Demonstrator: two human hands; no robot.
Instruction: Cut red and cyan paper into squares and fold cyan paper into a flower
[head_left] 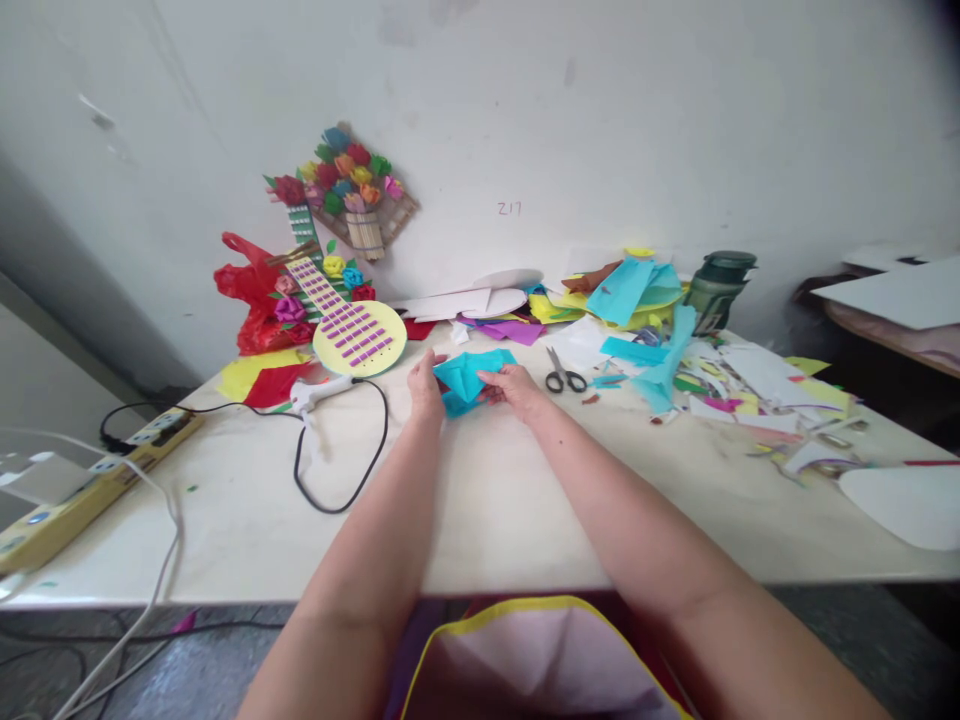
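A creased piece of turquoise paper (pixel 463 376) is held just above the table between my two hands. On its left side, my left hand (pixel 427 382) has its fingers closed at the paper's edge. My right hand (pixel 514 390) pinches the right side, thumb on top and fingers underneath. Part of the paper folds down below and is partly hidden by the fingers. Scissors (pixel 565 376) with black handles lie to the right of my right hand. A white glue gun (pixel 321 394) with a black cord rests left of my left hand.
Paper scraps (pixel 750 390) cover the right side, near a dark green bottle (pixel 721 290). A yellow paper guitar (pixel 360 338) and a paper flower bouquet (pixel 352 180) stand against the wall. A yellow power strip (pixel 161 440) lies along the left edge, with cables.
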